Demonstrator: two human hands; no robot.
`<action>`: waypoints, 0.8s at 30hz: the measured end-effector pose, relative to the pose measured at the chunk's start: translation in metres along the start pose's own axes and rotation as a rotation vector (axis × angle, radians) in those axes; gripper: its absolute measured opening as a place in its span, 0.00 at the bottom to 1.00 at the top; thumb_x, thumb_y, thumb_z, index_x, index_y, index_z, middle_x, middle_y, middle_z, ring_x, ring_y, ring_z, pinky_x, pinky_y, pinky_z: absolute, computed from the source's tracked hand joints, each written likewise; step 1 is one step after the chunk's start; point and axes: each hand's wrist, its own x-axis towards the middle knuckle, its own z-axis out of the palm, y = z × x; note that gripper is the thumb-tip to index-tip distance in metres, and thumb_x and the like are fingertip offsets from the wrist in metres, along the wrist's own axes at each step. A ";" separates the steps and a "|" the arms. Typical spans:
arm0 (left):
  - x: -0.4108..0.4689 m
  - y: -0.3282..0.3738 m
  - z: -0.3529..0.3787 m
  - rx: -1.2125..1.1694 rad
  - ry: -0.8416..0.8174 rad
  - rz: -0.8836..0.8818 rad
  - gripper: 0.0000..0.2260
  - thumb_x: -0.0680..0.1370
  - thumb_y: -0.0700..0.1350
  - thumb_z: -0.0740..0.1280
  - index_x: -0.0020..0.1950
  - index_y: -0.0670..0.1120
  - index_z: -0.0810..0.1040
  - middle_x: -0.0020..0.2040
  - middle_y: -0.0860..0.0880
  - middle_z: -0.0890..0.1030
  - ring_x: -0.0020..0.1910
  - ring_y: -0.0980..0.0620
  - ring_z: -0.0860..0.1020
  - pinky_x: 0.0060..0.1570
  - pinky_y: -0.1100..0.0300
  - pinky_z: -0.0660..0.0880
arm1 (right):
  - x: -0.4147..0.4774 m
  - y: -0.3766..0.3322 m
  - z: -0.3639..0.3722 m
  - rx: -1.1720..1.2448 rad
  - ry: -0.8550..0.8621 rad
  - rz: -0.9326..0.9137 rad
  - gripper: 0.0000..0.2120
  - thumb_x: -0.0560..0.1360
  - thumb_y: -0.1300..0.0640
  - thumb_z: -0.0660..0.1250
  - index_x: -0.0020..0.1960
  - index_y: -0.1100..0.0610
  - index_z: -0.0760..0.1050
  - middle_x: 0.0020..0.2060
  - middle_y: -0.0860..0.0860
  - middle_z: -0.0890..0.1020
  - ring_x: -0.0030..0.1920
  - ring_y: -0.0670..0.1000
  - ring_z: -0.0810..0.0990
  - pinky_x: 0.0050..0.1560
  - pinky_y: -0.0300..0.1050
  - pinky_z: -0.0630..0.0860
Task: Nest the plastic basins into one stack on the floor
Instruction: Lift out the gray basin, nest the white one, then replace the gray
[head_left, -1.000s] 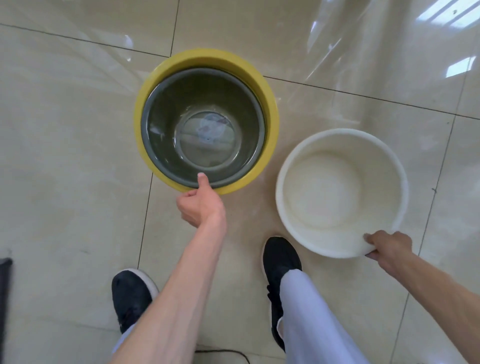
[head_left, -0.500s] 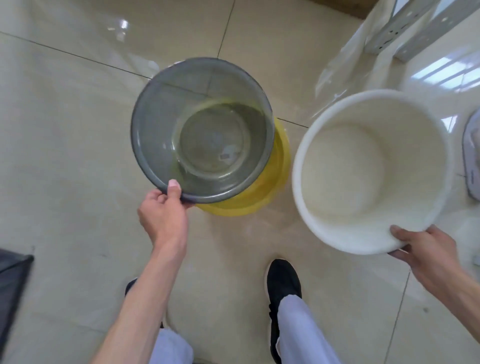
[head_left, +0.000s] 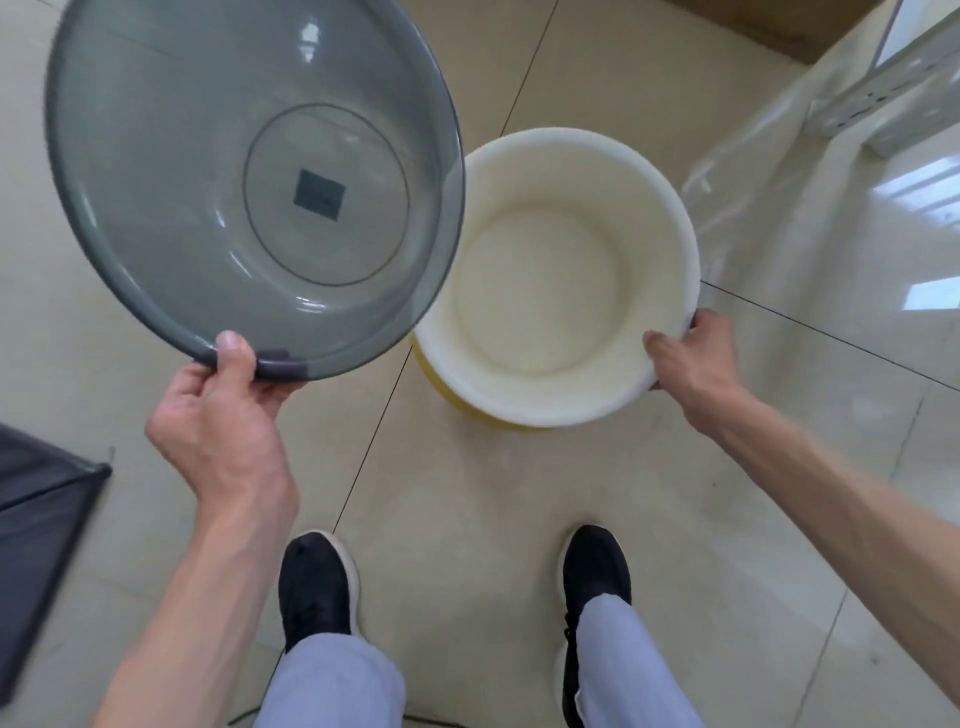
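A see-through grey basin (head_left: 156, 156) is held up in the air at the upper left, tilted toward me, with a dark label on its bottom. My left hand (head_left: 223, 415) grips its near rim, thumb on top. The white basin (head_left: 556, 275) sits over the yellow basin (head_left: 441, 389), of which only a thin sliver shows below the white rim. Whether the white one is fully seated I cannot tell. My right hand (head_left: 691, 353) grips the white basin's near right rim.
Glossy beige floor tiles lie all around. My two black shoes (head_left: 317, 587) stand at the bottom. A dark object (head_left: 36, 504) lies at the left edge. Clear plastic sheeting (head_left: 779, 182) and a white metal frame (head_left: 883, 78) are at the upper right.
My left hand has lifted the grey basin out of the yellow one, up and to the left. My right hand has carried the white basin left, over the yellow basin.
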 end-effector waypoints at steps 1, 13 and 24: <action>-0.002 -0.004 0.002 0.000 -0.001 -0.007 0.11 0.81 0.39 0.66 0.38 0.42 0.75 0.24 0.54 0.81 0.27 0.56 0.81 0.39 0.58 0.82 | 0.001 -0.001 0.008 -0.031 0.007 -0.023 0.14 0.71 0.64 0.64 0.56 0.66 0.72 0.47 0.58 0.78 0.48 0.60 0.81 0.43 0.57 0.82; -0.026 -0.067 0.044 0.229 -0.161 -0.077 0.10 0.80 0.41 0.67 0.39 0.42 0.75 0.31 0.47 0.79 0.30 0.52 0.79 0.38 0.54 0.83 | 0.018 0.029 0.037 -0.424 0.042 -0.047 0.16 0.79 0.57 0.63 0.63 0.65 0.68 0.61 0.64 0.74 0.60 0.63 0.75 0.45 0.43 0.65; -0.028 -0.117 0.075 0.562 -0.374 -0.171 0.11 0.80 0.47 0.66 0.45 0.39 0.78 0.39 0.38 0.85 0.41 0.39 0.86 0.46 0.46 0.84 | 0.036 0.027 0.032 -0.070 0.181 0.074 0.23 0.82 0.48 0.47 0.38 0.60 0.69 0.43 0.58 0.72 0.44 0.57 0.69 0.46 0.45 0.64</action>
